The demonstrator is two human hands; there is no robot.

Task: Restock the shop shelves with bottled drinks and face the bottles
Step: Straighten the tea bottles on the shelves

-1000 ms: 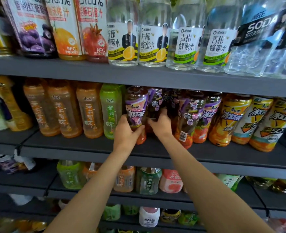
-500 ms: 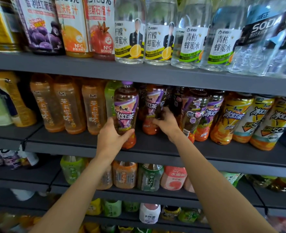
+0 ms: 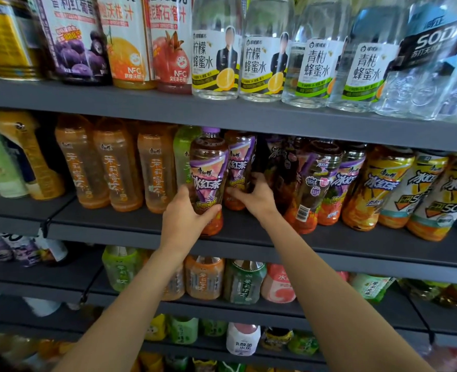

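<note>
Head view shows the left hand (image 3: 185, 218) wrapped around a purple tea bottle (image 3: 208, 181) at the shelf (image 3: 329, 242) front, label out for shoppers, while the right hand (image 3: 254, 196) grips the next bottle (image 3: 239, 162) behind.

My arms are bare from the edge of view to the wrists, with no sleeve showing. My left hand (image 3: 187, 218) and right hand (image 3: 257, 197) are uncovered. My fingers look slim.

Purple-labelled iced tea bottle (image 3: 208, 181); dark grey shelf (image 3: 329, 240); orange tea bottles (image 3: 120, 167).
</note>
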